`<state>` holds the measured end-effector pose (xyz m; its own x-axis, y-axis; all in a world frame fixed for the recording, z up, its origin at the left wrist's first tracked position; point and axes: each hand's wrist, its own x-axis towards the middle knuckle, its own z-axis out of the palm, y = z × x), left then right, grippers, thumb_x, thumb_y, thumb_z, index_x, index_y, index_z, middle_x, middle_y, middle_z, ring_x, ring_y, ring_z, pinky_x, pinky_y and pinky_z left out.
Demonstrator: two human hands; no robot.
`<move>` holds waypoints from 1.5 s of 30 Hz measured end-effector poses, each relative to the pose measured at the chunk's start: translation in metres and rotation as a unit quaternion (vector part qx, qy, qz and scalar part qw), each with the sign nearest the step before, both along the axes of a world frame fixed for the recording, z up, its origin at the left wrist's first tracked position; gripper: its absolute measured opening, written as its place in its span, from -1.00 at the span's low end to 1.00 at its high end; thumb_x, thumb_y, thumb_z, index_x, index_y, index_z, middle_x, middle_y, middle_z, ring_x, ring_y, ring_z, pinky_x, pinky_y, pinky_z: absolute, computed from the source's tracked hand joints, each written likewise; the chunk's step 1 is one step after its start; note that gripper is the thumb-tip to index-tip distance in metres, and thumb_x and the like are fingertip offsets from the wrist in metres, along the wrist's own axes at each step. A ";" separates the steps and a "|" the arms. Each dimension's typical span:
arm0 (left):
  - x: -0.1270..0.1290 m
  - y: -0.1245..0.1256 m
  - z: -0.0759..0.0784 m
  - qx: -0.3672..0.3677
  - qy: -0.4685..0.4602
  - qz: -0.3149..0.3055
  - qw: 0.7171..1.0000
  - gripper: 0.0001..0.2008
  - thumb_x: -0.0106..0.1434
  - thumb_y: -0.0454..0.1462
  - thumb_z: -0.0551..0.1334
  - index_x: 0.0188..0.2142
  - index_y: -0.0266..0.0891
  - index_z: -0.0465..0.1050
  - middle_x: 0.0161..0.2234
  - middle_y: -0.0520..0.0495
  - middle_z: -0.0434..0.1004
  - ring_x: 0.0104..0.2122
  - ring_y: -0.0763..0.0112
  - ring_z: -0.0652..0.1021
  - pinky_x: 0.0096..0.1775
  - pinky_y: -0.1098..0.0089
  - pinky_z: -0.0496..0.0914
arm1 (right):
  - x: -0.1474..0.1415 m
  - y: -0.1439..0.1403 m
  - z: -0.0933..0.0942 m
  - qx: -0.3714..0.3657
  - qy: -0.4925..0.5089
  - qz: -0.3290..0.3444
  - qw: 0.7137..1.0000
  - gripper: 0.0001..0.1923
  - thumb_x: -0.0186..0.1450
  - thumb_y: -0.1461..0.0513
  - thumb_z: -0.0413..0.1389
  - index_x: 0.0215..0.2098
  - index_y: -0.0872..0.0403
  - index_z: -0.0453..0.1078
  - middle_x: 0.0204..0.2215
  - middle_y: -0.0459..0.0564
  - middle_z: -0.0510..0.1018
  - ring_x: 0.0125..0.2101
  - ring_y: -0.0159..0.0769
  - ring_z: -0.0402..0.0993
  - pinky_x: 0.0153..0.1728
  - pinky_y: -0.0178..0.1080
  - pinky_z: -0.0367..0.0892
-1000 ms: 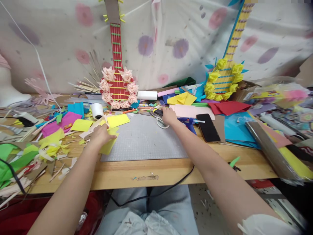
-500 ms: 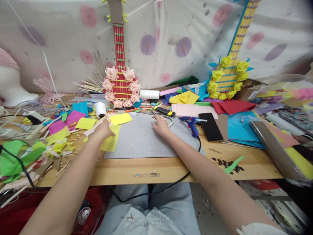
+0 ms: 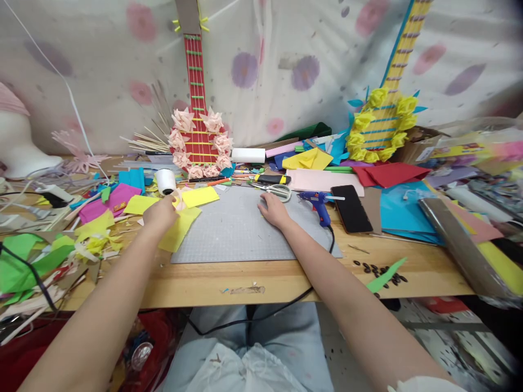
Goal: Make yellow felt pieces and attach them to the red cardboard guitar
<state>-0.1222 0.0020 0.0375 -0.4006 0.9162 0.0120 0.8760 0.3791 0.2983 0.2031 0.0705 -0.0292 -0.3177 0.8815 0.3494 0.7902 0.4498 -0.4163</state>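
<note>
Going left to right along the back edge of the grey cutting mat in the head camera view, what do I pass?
White tape roll → left hand on the yellow paper → scissors → right hand → blue glue gun → black phone.

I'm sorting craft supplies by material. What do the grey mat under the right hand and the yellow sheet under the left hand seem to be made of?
The grey gridded mat looks like matte rubbery plastic, probably a cutting mat: it lies flat, with faint printed grid lines. The yellow sheet under the left hand looks like thin matte paper, its edges lifting slightly. The right hand rests flat on the mat.
</note>
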 end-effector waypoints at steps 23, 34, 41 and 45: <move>0.133 0.028 -0.018 0.250 -0.080 -0.325 0.909 -0.51 0.08 -0.21 0.18 0.02 -0.23 0.17 -0.03 -0.18 0.27 -0.02 0.24 0.33 0.00 0.23 0.24 | -0.038 -0.011 0.018 -0.317 0.466 -0.085 0.822 -0.68 0.03 0.40 0.09 -0.27 0.07 0.15 -0.54 -0.19 0.39 -0.54 -0.44 0.41 -0.36 -0.26 0.40; 0.123 0.012 -0.051 0.286 -0.074 -0.149 0.944 -0.89 0.16 -0.32 0.04 -0.34 -0.20 0.32 -0.25 -0.12 0.41 -0.12 0.27 0.37 -0.05 0.23 0.25 | -0.022 -0.020 0.015 -0.192 0.395 -0.148 0.886 -0.52 0.17 0.13 0.05 0.00 0.11 0.06 -0.06 0.17 0.39 -0.05 -0.25 0.36 -0.02 -0.13 0.24; 0.099 0.030 -0.041 0.296 -0.261 0.099 0.913 -0.75 0.22 -0.20 -0.02 -0.16 -0.30 0.18 -0.12 -0.16 0.37 -0.15 0.41 0.40 -0.10 0.37 0.29 | -0.060 -0.081 0.015 -0.206 0.138 0.184 0.951 -0.49 0.22 0.06 0.00 0.10 0.07 0.18 0.13 0.07 0.24 0.17 -0.18 0.05 0.18 -0.08 -0.08; 0.082 0.038 -0.017 0.325 -0.276 0.076 0.902 -0.68 0.22 -0.19 0.02 -0.08 -0.28 0.06 -0.03 -0.20 0.33 -0.12 0.41 0.41 -0.14 0.34 0.31 | -0.064 -0.073 0.023 -0.248 0.233 0.241 0.909 -0.52 0.29 0.11 -0.12 0.16 0.00 0.09 0.14 -0.04 0.23 0.12 -0.34 0.16 0.12 -0.19 0.09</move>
<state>-0.0401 0.0397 0.0203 -0.6296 0.7221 0.2866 0.4791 0.0704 0.8750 0.1389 -0.0025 -0.0066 -0.6284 0.7646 0.1433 0.2369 0.3636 -0.9009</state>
